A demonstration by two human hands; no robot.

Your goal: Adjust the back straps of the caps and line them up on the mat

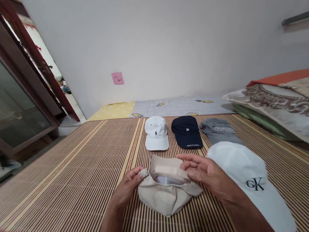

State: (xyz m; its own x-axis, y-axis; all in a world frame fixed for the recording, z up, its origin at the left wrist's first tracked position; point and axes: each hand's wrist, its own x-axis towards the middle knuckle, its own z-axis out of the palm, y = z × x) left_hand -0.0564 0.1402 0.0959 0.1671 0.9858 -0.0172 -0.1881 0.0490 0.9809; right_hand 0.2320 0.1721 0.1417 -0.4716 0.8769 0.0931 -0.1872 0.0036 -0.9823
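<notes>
A beige cap [159, 198] lies upside down in front of me, its inside and sweatband showing and its brim pointing away. My left hand [126, 187] pinches a small pale tag or strap end [144, 173] at the cap's left edge. Over the cap's right side is my right hand [206, 173], index finger stretched along the brim and the other fingers loosely bent. Whether those fingertips touch the cloth is unclear. To the right, partly behind my right forearm, sits a large white cap [238, 163] with black "CK" letters.
Beyond the beige cap stand a white cap [157, 129], a navy cap [186, 129] and a grey cap [221, 131] in a row. They rest on a striped mat [75, 174]. Pillows [288, 112] are piled at right. A pink note [117, 78] sticks to the wall.
</notes>
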